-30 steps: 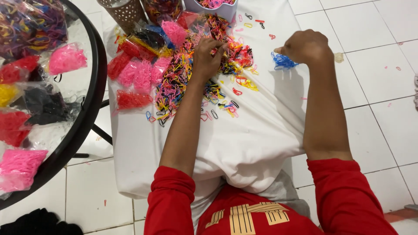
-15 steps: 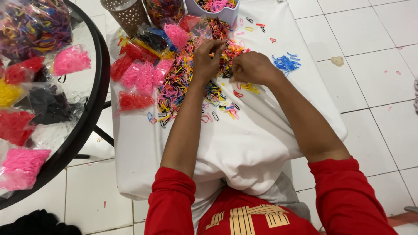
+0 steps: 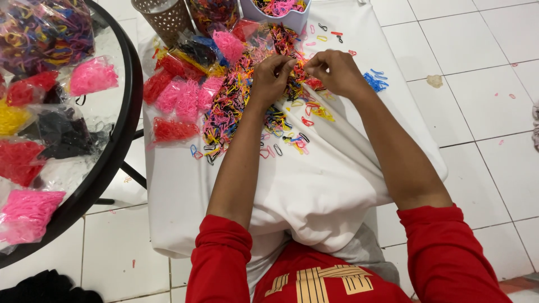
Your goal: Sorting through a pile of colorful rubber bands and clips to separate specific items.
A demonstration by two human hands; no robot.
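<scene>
Both hands [image 3: 303,76] pinching rubber bands [image 3: 236,106]

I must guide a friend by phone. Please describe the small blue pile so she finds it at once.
Start at the white cloth on the tiled floor. Right of the right hand lies a small pile of blue elastic bands, apart from the big mixed-colour heap. It alone is purely blue.

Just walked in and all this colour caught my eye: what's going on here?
A person in red sleeves sits at a white cloth strewn with a mixed pile of small coloured rubber bands. The left hand and right hand meet over the pile, fingertips pinching at bands between them. A small heap of blue bands lies apart to the right. Bags of pink and red bands lie to the left, more on a round glass table.
</scene>
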